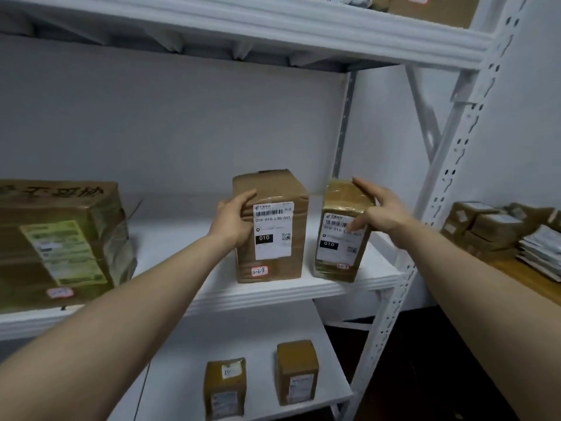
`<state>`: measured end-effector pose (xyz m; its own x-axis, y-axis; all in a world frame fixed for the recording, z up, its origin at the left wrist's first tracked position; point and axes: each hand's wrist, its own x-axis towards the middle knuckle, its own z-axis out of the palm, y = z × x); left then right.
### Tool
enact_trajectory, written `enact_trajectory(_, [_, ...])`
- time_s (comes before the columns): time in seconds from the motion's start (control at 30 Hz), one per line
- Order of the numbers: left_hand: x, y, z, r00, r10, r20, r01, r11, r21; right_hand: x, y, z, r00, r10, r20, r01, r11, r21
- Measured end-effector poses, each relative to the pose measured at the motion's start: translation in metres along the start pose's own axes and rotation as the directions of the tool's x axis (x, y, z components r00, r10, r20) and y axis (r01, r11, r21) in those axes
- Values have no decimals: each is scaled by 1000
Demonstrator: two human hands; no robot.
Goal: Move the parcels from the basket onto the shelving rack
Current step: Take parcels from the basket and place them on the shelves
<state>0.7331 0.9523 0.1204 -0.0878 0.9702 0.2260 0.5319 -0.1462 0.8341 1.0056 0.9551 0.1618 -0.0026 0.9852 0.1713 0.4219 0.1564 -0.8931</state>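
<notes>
Two brown cardboard parcels with white shipping labels stand upright on the middle shelf [349,288] of the white shelving rack. My left hand [235,221] grips the left front corner of the larger parcel [279,253]. My right hand [379,211] rests on the smaller taped parcel [337,256] to its right, fingers straight over the top and thumb across the label. The basket is out of view.
A big taped carton [60,241] fills the shelf's left end. Two small parcels [224,387] [297,370] stand on the shelf below. More parcels and envelopes [498,229] are stacked on a wooden table at right. The rack's upright post [449,165] stands beside my right arm.
</notes>
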Motion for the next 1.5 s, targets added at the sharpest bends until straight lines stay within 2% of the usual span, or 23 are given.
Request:
enact_trajectory(0.2, [-4, 6, 11, 990, -45, -137, 41, 999, -31, 59, 10, 0, 964, 15, 265, -41, 995, 94])
enact_trajectory(0.27, [-8, 5, 16, 974, -122, -192, 110, 991, -72, 72, 17, 2, 951, 9, 309, -58, 987, 150])
enact_trajectory(0.37, [-13, -5, 23, 939, -280, -198, 250, 954, -166, 82, 28, 4, 943, 0, 334, -84, 968, 237])
enact_trajectory(0.43, [-17, -9, 27, 929, -329, -169, 295, 935, -195, 85, 36, 6, 943, -1, 332, -100, 953, 285])
enact_trajectory(0.57, [-19, -12, 34, 928, -329, -176, 285, 929, -237, 77, 60, 17, 946, 29, 323, -135, 941, 312])
enact_trajectory(0.7, [-21, -12, 42, 914, -355, -195, 303, 918, -255, 60, 86, 26, 943, 118, 312, -214, 932, 294])
enact_trajectory(0.77, [-26, -9, 45, 886, -318, -338, 299, 948, -106, 55, 100, 32, 933, 151, 327, -239, 939, 247])
enact_trajectory(0.8, [-28, -6, 46, 865, -229, -446, 271, 962, 30, 52, 104, 35, 932, 154, 329, -239, 942, 236])
enact_trajectory(0.83, [-29, 0, 45, 852, -79, -518, 207, 959, 194, 50, 106, 38, 933, 148, 327, -234, 942, 241])
enact_trajectory(0.87, [-28, 9, 45, 848, 96, -522, 115, 927, 357, 47, 108, 41, 936, 140, 323, -227, 941, 252])
enact_trajectory(0.93, [-18, 30, 46, 838, 384, -388, -113, 817, 566, 44, 109, 45, 944, 117, 310, -205, 941, 269])
enact_trajectory(1.03, [9, 65, 61, 794, 593, -137, -353, 633, 689, 44, 113, 47, 955, 100, 278, -173, 953, 250])
enact_trajectory(1.07, [18, 76, 67, 802, 597, -34, -387, 562, 731, 45, 116, 48, 955, 97, 281, -170, 954, 248])
enact_trajectory(1.13, [33, 91, 81, 853, 504, 133, -387, 442, 809, 44, 121, 50, 952, 92, 291, -161, 961, 223])
enact_trajectory(1.23, [53, 96, 98, 924, 307, 229, -334, 351, 875, 45, 131, 55, 967, 78, 243, -117, 982, 148])
enact_trajectory(1.3, [59, 95, 104, 925, 297, 238, -334, 334, 881, 45, 135, 56, 976, 57, 209, -82, 990, 111])
enact_trajectory(1.37, [59, 93, 107, 914, 344, 213, -333, 342, 878, 44, 137, 53, 979, 47, 197, -63, 995, 76])
enact_trajectory(1.5, [51, 90, 106, 904, 387, 181, -338, 388, 858, 38, 139, 49, 977, 37, 211, -44, 999, 31])
